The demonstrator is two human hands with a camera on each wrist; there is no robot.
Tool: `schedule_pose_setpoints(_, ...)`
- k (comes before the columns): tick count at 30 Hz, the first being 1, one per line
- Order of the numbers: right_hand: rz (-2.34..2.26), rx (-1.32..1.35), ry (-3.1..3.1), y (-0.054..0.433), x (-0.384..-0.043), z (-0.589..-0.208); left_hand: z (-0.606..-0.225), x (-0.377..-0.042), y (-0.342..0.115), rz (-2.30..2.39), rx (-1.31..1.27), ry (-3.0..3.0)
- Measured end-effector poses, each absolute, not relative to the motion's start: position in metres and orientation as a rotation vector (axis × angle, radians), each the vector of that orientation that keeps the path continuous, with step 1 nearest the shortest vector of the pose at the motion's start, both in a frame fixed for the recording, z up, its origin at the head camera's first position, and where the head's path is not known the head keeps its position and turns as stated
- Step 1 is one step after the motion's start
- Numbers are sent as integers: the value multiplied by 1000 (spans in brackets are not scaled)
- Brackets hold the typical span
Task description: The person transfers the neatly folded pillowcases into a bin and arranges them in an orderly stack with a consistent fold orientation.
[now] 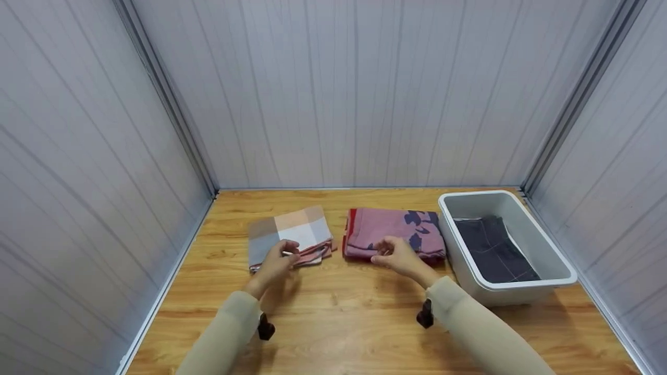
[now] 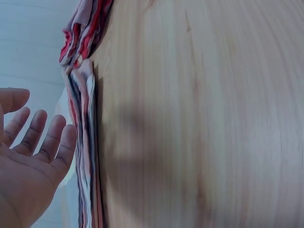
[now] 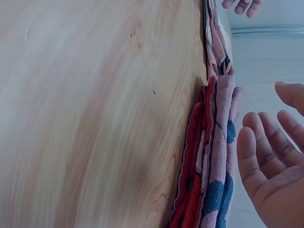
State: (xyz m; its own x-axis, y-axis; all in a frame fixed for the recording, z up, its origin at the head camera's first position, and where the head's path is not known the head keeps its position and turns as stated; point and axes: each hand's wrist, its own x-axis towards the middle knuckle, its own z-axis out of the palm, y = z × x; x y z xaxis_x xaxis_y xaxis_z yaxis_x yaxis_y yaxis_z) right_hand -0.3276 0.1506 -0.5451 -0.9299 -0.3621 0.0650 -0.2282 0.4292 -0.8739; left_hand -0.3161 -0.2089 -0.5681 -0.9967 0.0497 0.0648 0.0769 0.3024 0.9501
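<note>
Hovering hands: left hand (image 1: 276, 263) above the near part of the checked cloth (image 1: 297, 229), right hand (image 1: 401, 258) above the near edge of the pink cloth (image 1: 385, 226)
Left fingers: relaxed, slightly spread, thumb apart, nothing held; whether they brush the fabric, cannot tell
Right fingers: loosely bent, thumb clear of the fingertips, nothing held; contact with the fabric, cannot tell
Checked cloth: folded flat, left of the pink cloth; grey, white and peach blocks on top, layered edges facing the person
Pink cloth: folded rectangle, dark blue patches mostly toward its right end, red fabric (image 1: 352, 217) showing along its left side
Gap: narrow strip of wooden tabletop (image 1: 333, 323) between the two cloths in the head view
White bin (image 1: 500, 196): just beside the pink cloth's right end; dark cloth (image 1: 490, 250) with thin pale lines lying inside
Cuffs: pale sleeves (image 1: 224, 328), a small dark piece at each wrist
</note>
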Motion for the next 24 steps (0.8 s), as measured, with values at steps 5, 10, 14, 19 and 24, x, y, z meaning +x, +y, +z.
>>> schedule_pose_setpoints(5, -1531, -522, 2509, 144, -326, -545, -563, -314, -222, -1781, -119, -2542)
schedule_pose_setpoints(10, -1514, -543, 2515, 139, -326, -543, -561, -314, -234, -1757, -114, -2559)
schedule_pose_setpoints(14, -1513, -539, 2508, 133, -326, -542, -557, -311, -239, -1749, -90, -2564)
schedule_pose_setpoints(19, -1519, -530, 2505, 126, -325, -541, -556, -310, -246, -1714, -82, -2544)
schedule_pose_setpoints(24, -1521, -537, 2504, 119, -324, -541, -558, -312, -258, -1667, -95, -2556)
